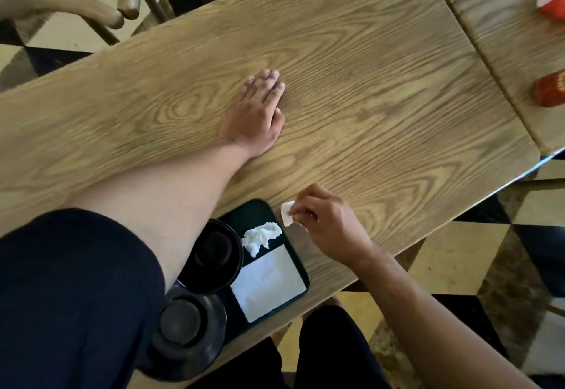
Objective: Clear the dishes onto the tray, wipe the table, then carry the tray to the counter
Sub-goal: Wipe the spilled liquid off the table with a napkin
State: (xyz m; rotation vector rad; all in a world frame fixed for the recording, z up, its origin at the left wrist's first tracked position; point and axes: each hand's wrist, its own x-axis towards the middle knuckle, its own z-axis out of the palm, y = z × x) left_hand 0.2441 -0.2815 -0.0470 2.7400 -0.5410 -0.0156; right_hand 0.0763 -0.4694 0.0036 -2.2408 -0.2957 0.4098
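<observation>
Wood-grain worktop (351, 52) above a checkered floor (458, 251).
Left hand (256, 110) lies flat, released; right hand (324, 220) pinches a white scrap (287, 212) beside the dark tray (260, 208) holding bowls (214, 254) and crumpled napkin (260, 235).

From my feed the table (351, 52) is light brown with darker, wavy wood grain. The tray (301, 269) reads very dark green (nearly black in this light), carrying a flat white sheet (269, 284), a crumpled white napkin (261, 235) and 2 black bowls (214, 254). My right hand (324, 220) holds a small white scrap (288, 212). The sleeve (76, 297) is navy. I see a floor (458, 254) of cream, black and mottled brown tiles, and 2 red containers (548, 93).
</observation>
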